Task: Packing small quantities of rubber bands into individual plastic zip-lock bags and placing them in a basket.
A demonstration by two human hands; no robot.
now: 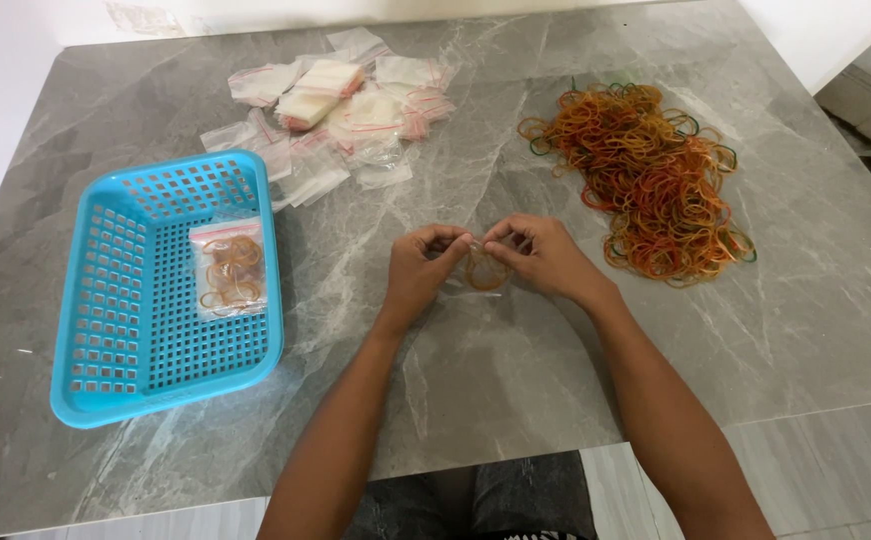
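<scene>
Closest to the viewer, both forearms reach out over the grey marble table (516,400) and meet a little right of the blue basket (116,400). The left hand (421,272) and the right hand (546,258) are drawn together, fingers pinched on a small clear bag (484,268) with a few orange-brown rubber bands inside it. The bag is held just above the table, its top edge caught between thumbs and fingertips of both hands, which looks like a grip for working the mouth of the bag; whether it is sealed cannot be told.

Left of the hands, the blue basket lies flat with one filled bag (230,268) of rubber bands resting in its far half, apparently kept apart from the empty ones.

Beyond the basket's far corner lies a loose heap of empty clear bags (341,110) with red strips along their tops. Well to the right of the basket, past the hands, a big tangle of loose rubber bands (656,175) in orange, red, yellow and a little green spreads over the table, within easy reach of the right hand.
</scene>
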